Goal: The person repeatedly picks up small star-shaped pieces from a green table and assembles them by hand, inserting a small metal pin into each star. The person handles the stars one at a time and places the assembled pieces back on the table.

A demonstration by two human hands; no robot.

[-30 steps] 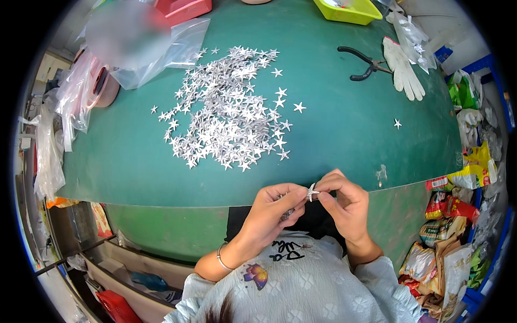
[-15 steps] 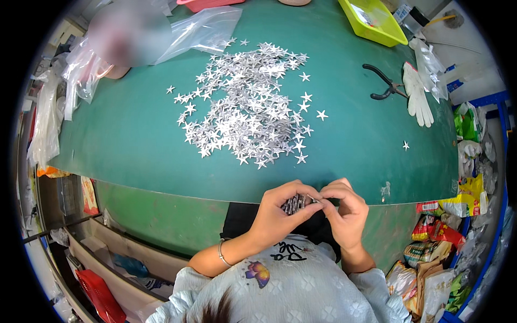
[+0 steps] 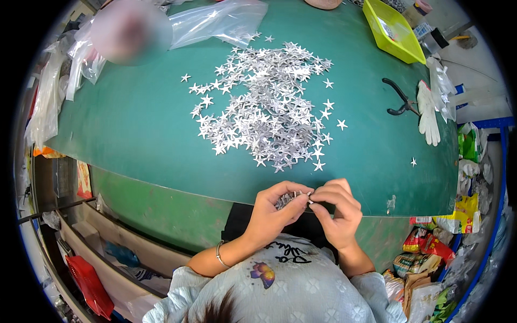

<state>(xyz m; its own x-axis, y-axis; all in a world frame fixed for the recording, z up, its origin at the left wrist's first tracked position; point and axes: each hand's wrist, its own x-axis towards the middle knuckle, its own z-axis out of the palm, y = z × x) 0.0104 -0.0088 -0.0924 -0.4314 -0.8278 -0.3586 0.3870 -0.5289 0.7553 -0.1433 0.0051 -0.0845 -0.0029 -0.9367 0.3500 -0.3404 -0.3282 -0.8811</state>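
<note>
A cluster of small silvery starfish-shaped metal pieces [image 3: 284,200] is cupped in my left hand [image 3: 269,215], its fingers curled round them. Thumb and forefinger of my right hand [image 3: 340,212] pinch at one small piece by the left fingertips; its outline is too small to make out fully. Both hands are close together at the table's near edge, above my lap. Beyond them a broad pile of the same silvery starfish pieces [image 3: 269,110] lies on the green tabletop [image 3: 134,129], with several loose ones round its border. One lone starfish piece [image 3: 413,161] rests farther right.
Black-handled pliers [image 3: 398,98] and a white work glove [image 3: 428,116] lie at the right. A yellow-green plastic tray [image 3: 396,49] stands at the far right, a clear plastic bag [image 3: 221,21] at the far side. Below left is an open drawer [image 3: 129,226]; packets [image 3: 420,242] crowd the lower right.
The view has turned a little, so the tabletop things appear farther right. The right fingers have drawn slightly apart from the left hand's fingers, still pinching at a piece. The left hand still holds its cluster.
</note>
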